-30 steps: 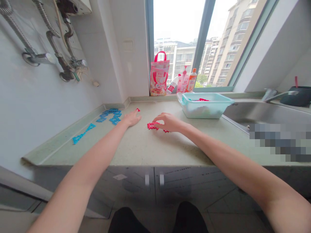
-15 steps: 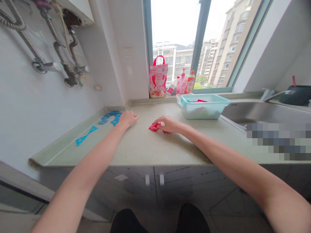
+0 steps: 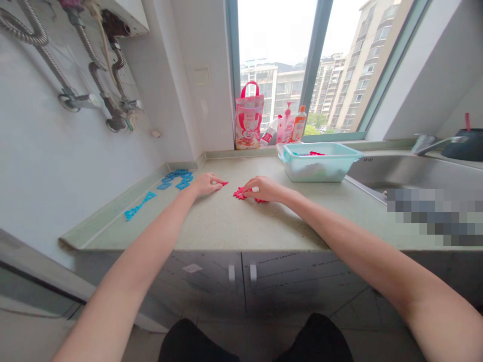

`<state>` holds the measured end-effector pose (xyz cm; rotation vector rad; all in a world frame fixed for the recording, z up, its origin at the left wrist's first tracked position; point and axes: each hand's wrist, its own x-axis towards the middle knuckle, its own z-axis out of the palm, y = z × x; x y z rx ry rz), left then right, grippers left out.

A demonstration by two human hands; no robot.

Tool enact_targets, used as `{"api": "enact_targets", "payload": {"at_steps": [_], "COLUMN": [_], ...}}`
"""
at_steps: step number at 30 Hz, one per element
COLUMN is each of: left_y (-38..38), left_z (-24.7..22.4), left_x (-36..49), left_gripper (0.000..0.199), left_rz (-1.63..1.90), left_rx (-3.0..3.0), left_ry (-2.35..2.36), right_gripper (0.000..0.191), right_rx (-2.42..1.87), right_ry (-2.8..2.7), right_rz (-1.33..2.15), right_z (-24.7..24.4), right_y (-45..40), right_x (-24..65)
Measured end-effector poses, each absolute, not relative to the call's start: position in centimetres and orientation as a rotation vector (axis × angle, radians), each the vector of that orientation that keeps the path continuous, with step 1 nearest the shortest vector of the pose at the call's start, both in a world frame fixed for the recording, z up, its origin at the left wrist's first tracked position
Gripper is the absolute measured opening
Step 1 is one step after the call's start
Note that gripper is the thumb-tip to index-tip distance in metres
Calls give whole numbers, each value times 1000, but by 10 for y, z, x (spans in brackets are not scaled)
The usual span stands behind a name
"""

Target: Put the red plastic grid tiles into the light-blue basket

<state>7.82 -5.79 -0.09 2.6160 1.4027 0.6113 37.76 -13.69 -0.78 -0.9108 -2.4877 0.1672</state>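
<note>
The 2 hands are apart above the pale green counter (image 3: 211, 226). The left hand (image 3: 207, 184) has its fingertips closed on a small red plastic piece (image 3: 225, 183). The right hand (image 3: 264, 189) is bent over a spiky red cluster (image 3: 239, 193) on the counter, with its fingertips touching it; I cannot tell if they pinch it tight. More red pieces (image 3: 261, 200) peek out under that hand. Near the left hand, blue pieces (image 3: 165, 181) make a curved shape, and a thin blue strip (image 3: 139, 206) lies closer to the front. To the right, a light teal tub (image 3: 317, 173) stands next to the steel sink (image 3: 372, 173), with some red bits (image 3: 316, 153) inside. By the window are a pink bag (image 3: 249, 125) with a red handle, a pink pump bottle (image 3: 285, 128), a bottle with an orange cap (image 3: 299, 125) and a white bottle (image 3: 268, 134) tipped over at a slant.
</note>
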Motion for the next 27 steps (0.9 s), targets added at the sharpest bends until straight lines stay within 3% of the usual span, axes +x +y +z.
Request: {"api": "enact_targets", "payload": {"at_steps": [12,18,27], "left_y": [-86,-88,-95], "left_z": [1,10,9], "left_x": [107,102,111], "left_gripper": [38,43,35], "left_rz": [572,488,565], "left_rx": [2454,2379,2445], "left_ry": [1112,1158,1233], "right_gripper": [18,19,28], "right_rx": [-1076,-1208,-1449], "right_ry": [-2410,-2406,-2280], "right_rz": [266,90,-92], "right_z": [-15,-9,-11], "right_y": [-135,-141,-153], "right_x": [379,375,356]}}
